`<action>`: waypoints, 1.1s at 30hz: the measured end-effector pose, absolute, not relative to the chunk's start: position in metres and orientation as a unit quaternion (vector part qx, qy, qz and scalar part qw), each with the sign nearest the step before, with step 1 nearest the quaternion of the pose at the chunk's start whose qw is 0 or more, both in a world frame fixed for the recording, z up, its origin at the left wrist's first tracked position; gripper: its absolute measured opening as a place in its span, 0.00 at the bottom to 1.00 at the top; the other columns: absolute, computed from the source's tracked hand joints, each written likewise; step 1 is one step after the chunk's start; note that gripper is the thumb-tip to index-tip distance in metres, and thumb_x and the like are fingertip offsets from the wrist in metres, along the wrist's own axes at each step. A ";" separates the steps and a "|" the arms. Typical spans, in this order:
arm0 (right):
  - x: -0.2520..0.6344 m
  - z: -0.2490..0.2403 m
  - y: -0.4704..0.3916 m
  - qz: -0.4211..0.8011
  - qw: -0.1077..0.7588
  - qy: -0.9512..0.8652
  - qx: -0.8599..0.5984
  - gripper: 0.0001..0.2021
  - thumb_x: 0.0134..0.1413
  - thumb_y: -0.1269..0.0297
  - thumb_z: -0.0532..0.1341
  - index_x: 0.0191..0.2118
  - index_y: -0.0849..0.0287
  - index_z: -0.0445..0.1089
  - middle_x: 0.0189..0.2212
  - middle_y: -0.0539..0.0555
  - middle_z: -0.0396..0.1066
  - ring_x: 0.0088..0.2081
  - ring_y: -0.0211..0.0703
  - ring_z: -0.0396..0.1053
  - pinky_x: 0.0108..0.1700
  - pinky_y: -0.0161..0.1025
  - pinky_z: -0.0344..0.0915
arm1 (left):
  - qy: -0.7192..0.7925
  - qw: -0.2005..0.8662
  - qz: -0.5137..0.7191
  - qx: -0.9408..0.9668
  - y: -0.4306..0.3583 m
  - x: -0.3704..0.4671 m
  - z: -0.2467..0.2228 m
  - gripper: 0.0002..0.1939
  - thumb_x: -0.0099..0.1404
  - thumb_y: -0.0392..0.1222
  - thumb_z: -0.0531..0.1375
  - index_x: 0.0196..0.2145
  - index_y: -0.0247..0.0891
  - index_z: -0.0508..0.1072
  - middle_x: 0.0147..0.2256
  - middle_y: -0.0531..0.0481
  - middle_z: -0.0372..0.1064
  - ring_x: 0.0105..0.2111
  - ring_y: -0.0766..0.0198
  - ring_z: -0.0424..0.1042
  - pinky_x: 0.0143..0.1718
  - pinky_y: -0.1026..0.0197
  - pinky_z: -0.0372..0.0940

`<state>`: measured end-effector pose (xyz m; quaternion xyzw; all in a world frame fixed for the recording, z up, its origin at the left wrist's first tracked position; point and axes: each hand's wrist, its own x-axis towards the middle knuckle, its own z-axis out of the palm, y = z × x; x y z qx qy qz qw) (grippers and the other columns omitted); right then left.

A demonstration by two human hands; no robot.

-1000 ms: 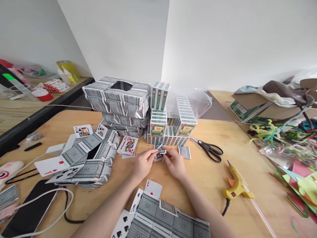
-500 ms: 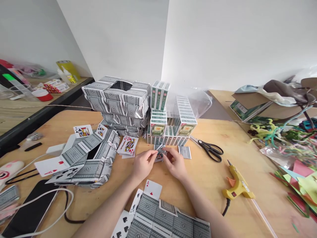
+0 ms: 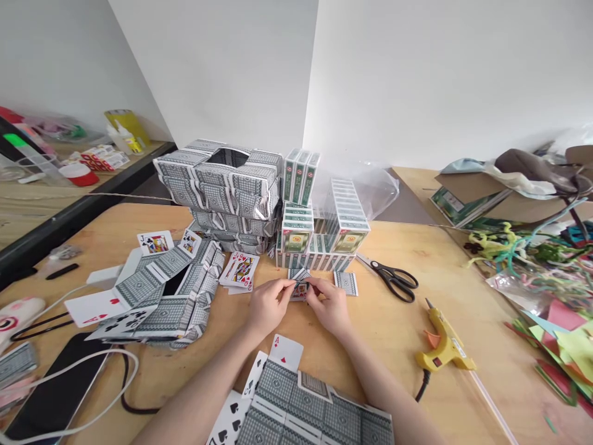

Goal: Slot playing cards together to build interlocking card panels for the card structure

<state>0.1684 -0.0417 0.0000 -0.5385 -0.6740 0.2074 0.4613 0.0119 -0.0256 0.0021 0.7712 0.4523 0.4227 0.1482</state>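
Observation:
Between my two hands is a playing card (image 3: 300, 275) with a grey patterned back, folded or creased along its near edge; a printed face shows just below it. My left hand (image 3: 270, 303) pinches its left side between thumb and fingertips. Opposite, my right hand (image 3: 328, 304) pinches the right side. Another card (image 3: 345, 283) lies back up right of my right hand. Face-up cards (image 3: 239, 272) lie to the left. Nearest my body, between my forearms, is a panel of joined cards (image 3: 315, 408), with an ace of diamonds (image 3: 286, 353) at its far edge.
Boxes woven from cards (image 3: 217, 185) are stacked at the back, beside packs of cards (image 3: 296, 238). Black scissors (image 3: 393, 278) and a yellow glue gun (image 3: 445, 346) lie right. Left are a card-covered box (image 3: 176, 315), a phone (image 3: 55, 389) and cables.
The card between my hands has flattened slightly, and more of the printed face beneath it shows. Both hands stay in nearly the same place.

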 end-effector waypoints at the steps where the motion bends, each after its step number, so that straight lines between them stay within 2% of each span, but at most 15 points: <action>1: 0.168 -0.001 -0.042 0.209 0.460 -0.671 -0.542 0.11 0.48 0.68 0.53 0.35 0.61 0.71 0.23 0.52 0.70 0.22 0.36 0.66 0.24 0.31 0.63 | 0.453 0.152 0.422 0.770 -0.026 0.012 0.002 0.06 0.59 0.37 0.54 0.33 0.39 0.70 0.31 0.51 0.74 0.30 0.66 0.72 0.31 0.66 0.64; 8: 0.170 -0.003 -0.041 0.233 0.468 -0.646 -0.556 0.12 0.46 0.71 0.53 0.34 0.59 0.72 0.24 0.52 0.71 0.23 0.37 0.66 0.27 0.33 0.63 | 0.461 0.176 0.418 0.763 -0.026 0.013 0.003 0.07 0.60 0.38 0.53 0.33 0.39 0.71 0.31 0.51 0.74 0.30 0.66 0.72 0.32 0.66 0.64; 13: 0.171 -0.003 -0.037 0.427 0.487 -0.580 -0.494 0.13 0.49 0.64 0.55 0.41 0.58 0.69 0.31 0.54 0.71 0.27 0.39 0.67 0.29 0.36 0.64 | 0.482 0.206 0.423 0.739 -0.022 0.011 0.001 0.09 0.60 0.37 0.53 0.36 0.38 0.71 0.34 0.50 0.73 0.31 0.66 0.71 0.32 0.66 0.65; 17: 0.174 -0.001 -0.031 0.537 0.445 -0.540 -0.471 0.16 0.50 0.58 0.56 0.42 0.61 0.68 0.16 0.48 0.64 0.17 0.35 0.60 0.20 0.33 0.59 | 0.466 0.227 0.428 0.740 -0.019 0.010 0.000 0.11 0.61 0.36 0.51 0.39 0.39 0.71 0.38 0.49 0.72 0.37 0.66 0.71 0.38 0.65 0.65; 24: 0.178 0.001 -0.028 0.559 0.433 -0.511 -0.489 0.18 0.47 0.54 0.58 0.40 0.63 0.68 0.13 0.46 0.60 0.15 0.33 0.56 0.18 0.32 0.56 | 0.464 0.267 0.398 0.745 -0.021 0.013 -0.001 0.11 0.57 0.39 0.56 0.40 0.39 0.71 0.35 0.49 0.73 0.30 0.66 0.71 0.31 0.66 0.66; 33: 0.176 0.004 -0.029 0.582 0.446 -0.487 -0.473 0.18 0.44 0.53 0.60 0.37 0.62 0.67 0.14 0.46 0.61 0.15 0.32 0.56 0.16 0.31 0.55 | 0.482 0.291 0.410 0.717 -0.019 0.011 0.000 0.11 0.60 0.37 0.53 0.38 0.37 0.71 0.35 0.49 0.73 0.30 0.67 0.71 0.30 0.67 0.65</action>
